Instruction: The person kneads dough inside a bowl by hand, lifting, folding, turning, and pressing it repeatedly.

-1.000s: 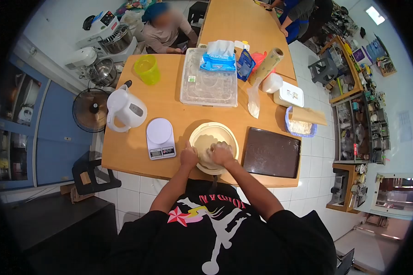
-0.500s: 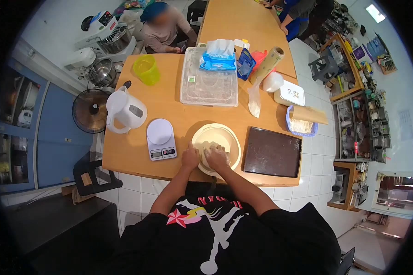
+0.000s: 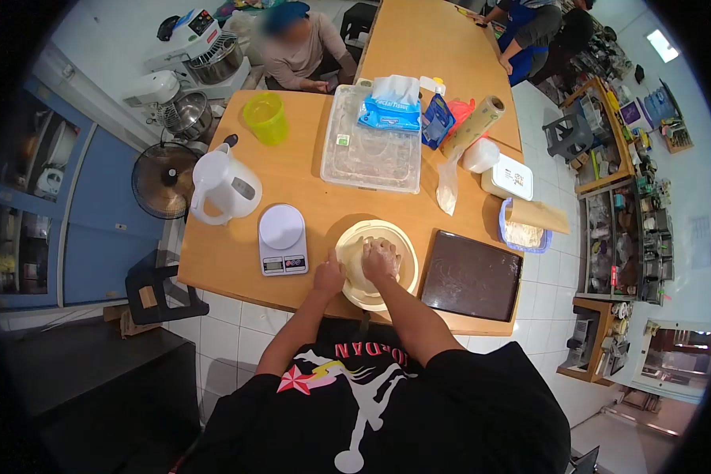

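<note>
A cream plastic bowl (image 3: 409,276) stands near the table's front edge with pale dough (image 3: 357,268) inside. My left hand (image 3: 329,276) is closed on the bowl's left rim, its thumb outside. Inside the bowl, my right hand (image 3: 381,259) presses into the dough with its fingers curled and smeared with it; the fingertips are partly hidden. Left of the bowl is a white kitchen scale (image 3: 283,237). To the right lies a dark baking tray (image 3: 472,275) dusted with flour.
A white electric kettle (image 3: 225,186) and yellow-green jug (image 3: 266,118) stand at left. Behind are a lidded clear box (image 3: 371,162), tissue pack (image 3: 391,103) and cling film roll (image 3: 478,122). A blue flour basket (image 3: 523,235) sits right. A person (image 3: 304,47) sits beyond.
My right hand has shifted slightly and gone from spread fingers to curled ones on the dough. My left hand stays at the rim. The view has tilted a little.
</note>
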`<state>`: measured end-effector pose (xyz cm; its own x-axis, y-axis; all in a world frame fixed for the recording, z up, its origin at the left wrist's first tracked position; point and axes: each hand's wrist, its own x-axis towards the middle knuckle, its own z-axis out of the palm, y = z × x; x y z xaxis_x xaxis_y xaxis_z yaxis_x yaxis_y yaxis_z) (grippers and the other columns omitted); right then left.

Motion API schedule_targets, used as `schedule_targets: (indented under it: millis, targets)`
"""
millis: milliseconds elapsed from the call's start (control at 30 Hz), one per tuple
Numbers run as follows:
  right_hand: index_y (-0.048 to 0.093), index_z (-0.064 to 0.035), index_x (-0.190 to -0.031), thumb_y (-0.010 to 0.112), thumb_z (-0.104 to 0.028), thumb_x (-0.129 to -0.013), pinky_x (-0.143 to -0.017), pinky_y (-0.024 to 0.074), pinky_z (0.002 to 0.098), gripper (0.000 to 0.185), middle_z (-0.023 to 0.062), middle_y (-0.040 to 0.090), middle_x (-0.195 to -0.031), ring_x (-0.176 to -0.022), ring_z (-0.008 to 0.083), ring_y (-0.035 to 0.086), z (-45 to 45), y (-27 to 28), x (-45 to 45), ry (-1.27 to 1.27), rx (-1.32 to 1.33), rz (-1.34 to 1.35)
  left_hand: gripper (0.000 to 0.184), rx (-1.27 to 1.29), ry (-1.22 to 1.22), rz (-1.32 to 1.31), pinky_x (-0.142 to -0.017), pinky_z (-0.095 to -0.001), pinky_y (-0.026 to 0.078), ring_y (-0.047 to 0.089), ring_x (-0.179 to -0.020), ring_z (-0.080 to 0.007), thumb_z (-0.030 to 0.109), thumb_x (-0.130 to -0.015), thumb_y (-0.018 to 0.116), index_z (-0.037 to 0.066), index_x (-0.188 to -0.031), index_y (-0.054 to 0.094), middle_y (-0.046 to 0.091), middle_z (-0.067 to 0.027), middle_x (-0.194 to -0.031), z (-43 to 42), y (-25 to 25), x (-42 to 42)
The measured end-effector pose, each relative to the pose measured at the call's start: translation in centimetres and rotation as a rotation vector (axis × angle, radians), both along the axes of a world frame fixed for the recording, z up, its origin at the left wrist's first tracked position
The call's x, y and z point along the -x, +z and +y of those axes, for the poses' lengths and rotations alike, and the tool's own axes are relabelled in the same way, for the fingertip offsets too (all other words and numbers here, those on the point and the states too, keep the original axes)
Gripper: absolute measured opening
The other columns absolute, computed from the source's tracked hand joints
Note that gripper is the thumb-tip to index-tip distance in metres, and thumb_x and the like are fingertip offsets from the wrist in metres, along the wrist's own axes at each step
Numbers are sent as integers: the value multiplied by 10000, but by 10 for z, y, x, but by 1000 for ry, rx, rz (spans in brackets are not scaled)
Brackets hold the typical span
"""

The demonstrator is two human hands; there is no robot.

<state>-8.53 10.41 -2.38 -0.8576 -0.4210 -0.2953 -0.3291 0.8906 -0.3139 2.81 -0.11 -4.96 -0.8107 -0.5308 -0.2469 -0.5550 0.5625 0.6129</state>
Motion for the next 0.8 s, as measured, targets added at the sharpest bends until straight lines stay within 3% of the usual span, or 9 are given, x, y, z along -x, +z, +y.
schedule_targets:
  millis: [100, 133, 233, 267, 367, 467, 567, 667, 800]
  targets:
    - [569, -109, -1253, 282, -453, -986, -1039, 285, 575, 521, 170, 480, -1363, -1291, 354, 384, -3, 6, 14, 50, -30, -176, 439, -11, 7, -33, -754, -551, 484, 620, -807, -466, 185, -876, 520, -20, -1228, 357, 638, -301, -843, 1, 4, -2]
    - [562, -63, -1259, 198, -495, -985, -1074, 243, 574, 627, 211, 498, -1346, -1315, 391, 366, -6, 16, 18, -43, 20, -247, 445, -8, 0, -27, -758, -551, 483, 620, -817, -465, 186, -873, 524, -21, -1230, 356, 637, -302, -860, 1, 1, -2]
    - [559, -17, -1244, 174, -530, -975, -1105, 225, 520, 695, 247, 555, -1261, -1282, 423, 405, -8, -8, 51, 230, 82, -348, 453, -19, 15, -49, -774, -549, 482, 617, -850, -464, 193, -868, 537, -18, -1226, 357, 633, -307, -909, 1, -3, 1]
    - [567, 23, -1211, 209, -519, -977, -1086, 279, 483, 691, 284, 592, -1168, -1210, 432, 473, -8, -8, 56, 248, 89, -421, 453, -26, 23, -66, -779, -548, 481, 616, -861, -463, 195, -867, 540, -15, -1224, 359, 631, -309, -925, 1, -3, 1]
    - [614, -4, -1148, 276, -520, -967, -1027, 359, 481, 643, 309, 584, -1160, -1201, 405, 490, -7, 19, 46, 379, -74, -524, 449, -55, 46, -67, -784, -546, 482, 612, -871, -466, 191, -865, 537, -13, -1224, 361, 624, -319, -930, 2, -9, 2]
    - [655, -34, -1051, 387, -521, -931, -956, 405, 540, 569, 297, 574, -1164, -1202, 372, 493, 10, 24, 2, 364, 13, -353, 425, -38, 67, -24, -784, -549, 479, 607, -877, -470, 184, -870, 519, -10, -1216, 368, 617, -326, -930, 5, -8, 2]
    - [647, -71, -1015, 492, -508, -881, -944, 398, 571, 482, 229, 558, -1168, -1178, 340, 497, 32, 74, -37, 566, -117, -180, 401, -70, 87, -81, -785, -556, 473, 606, -870, -475, 182, -877, 498, -15, -1203, 372, 618, -323, -923, 6, 9, 3]
    - [610, -97, -1089, 569, -445, -842, -925, 388, 590, 428, 166, 534, -1169, -1138, 312, 504, 50, 69, -47, 581, 33, -73, 370, -57, 97, -103, -785, -560, 467, 605, -867, -477, 186, -883, 484, -8, -1180, 381, 627, -309, -904, 7, 8, 2]
    - [569, -116, -1168, 635, -349, -803, -882, 400, 563, 437, 162, 556, -1094, -1054, 317, 533, 64, 69, -53, 536, 52, 114, 365, -58, 85, -75, -778, -559, 466, 607, -842, -479, 184, -881, 485, -10, -1173, 384, 631, -307, -889, 6, 5, 3]
